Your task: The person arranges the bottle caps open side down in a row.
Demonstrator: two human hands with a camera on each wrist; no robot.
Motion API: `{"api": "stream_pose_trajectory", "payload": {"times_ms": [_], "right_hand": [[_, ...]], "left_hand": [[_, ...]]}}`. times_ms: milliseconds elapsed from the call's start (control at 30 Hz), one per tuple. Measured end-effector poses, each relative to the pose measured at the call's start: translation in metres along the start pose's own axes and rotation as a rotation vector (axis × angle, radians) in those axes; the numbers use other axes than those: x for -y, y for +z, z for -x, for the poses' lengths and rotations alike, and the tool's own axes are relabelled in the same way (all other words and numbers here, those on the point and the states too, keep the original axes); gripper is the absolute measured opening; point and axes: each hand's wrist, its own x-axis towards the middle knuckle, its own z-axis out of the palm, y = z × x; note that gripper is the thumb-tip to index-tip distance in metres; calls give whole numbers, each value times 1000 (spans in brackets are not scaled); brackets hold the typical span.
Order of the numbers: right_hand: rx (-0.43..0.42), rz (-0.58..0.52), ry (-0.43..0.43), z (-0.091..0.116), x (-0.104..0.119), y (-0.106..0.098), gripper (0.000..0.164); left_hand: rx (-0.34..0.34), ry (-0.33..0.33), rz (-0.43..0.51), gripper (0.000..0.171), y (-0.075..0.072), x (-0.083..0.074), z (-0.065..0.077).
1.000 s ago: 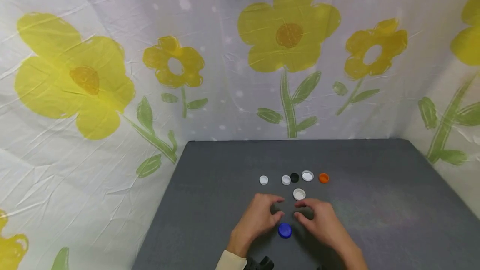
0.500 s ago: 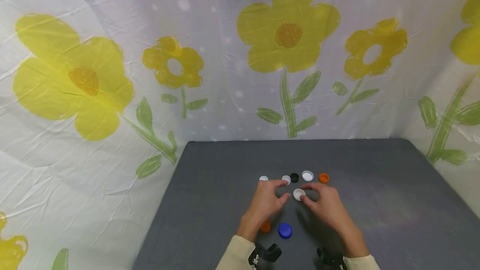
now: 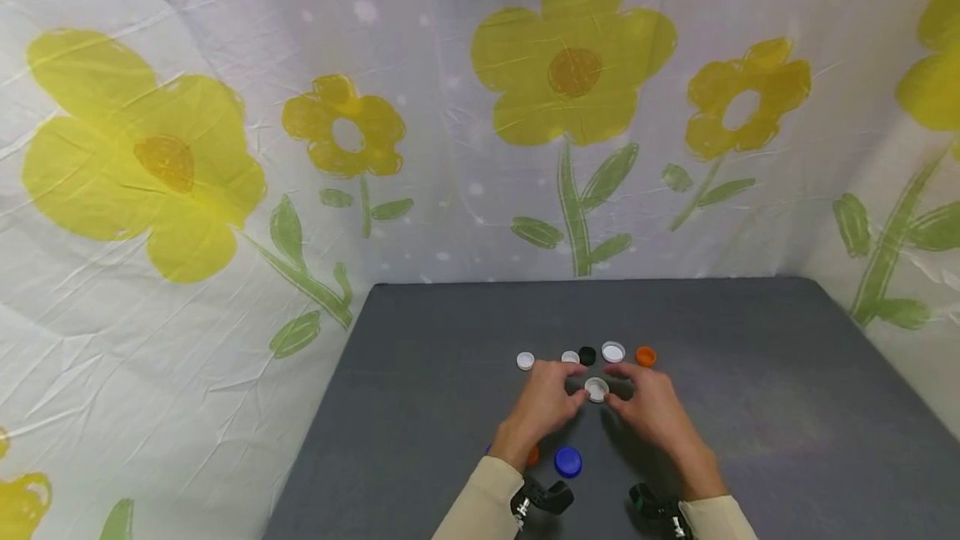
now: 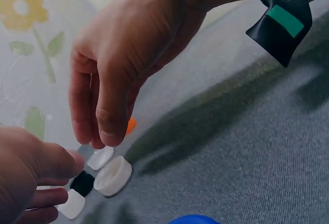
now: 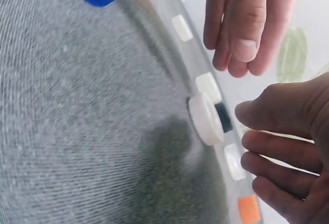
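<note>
A white bottle cap point(image 3: 597, 390) lies on the dark grey table between my two hands; its ridged side shows in the right wrist view. My left hand point(image 3: 549, 400) is just left of it, fingers and thumb spread in a loose curve. On the cap's other side, my right hand point(image 3: 654, 408) mirrors that pose, with fingertips close to the rim. In both wrist views the fingers hold nothing. Nearer the body is a blue cap point(image 3: 567, 462). An orange cap point(image 3: 533, 455) shows partly behind my left wrist, with a sliver of blue beside it.
Beyond the hands, a row of caps runs across: a small white cap point(image 3: 526, 361), another white cap point(image 3: 570, 356), a black cap point(image 3: 587, 356), a wider white cap point(image 3: 613, 352) and an orange cap point(image 3: 646, 357). A flowered cloth point(image 3: 450, 190) hangs behind the table point(image 3: 720, 332).
Both hands have moved forward from near the blue cap to either side of the white cap. Most recently the left hand has shifted right, closer to it. The caps lie where they were.
</note>
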Motion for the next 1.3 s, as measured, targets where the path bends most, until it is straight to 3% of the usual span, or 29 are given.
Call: {"api": "stream_pose_trajectory", "payload": {"times_ms": [333, 767, 1000, 1300], "right_hand": [[-12, -5, 3, 0, -7, 10, 40], [-29, -41, -6, 0, -11, 23, 36], [-31, -32, 8, 0, -9, 26, 32], [-21, -50, 45, 2, -5, 19, 33]], "left_hand": [[-39, 74, -51, 28, 22, 12, -3], [-1, 38, -87, 24, 30, 10, -4], [-66, 104, -101, 26, 50, 30, -6], [-41, 36, -62, 25, 32, 12, -2]]}}
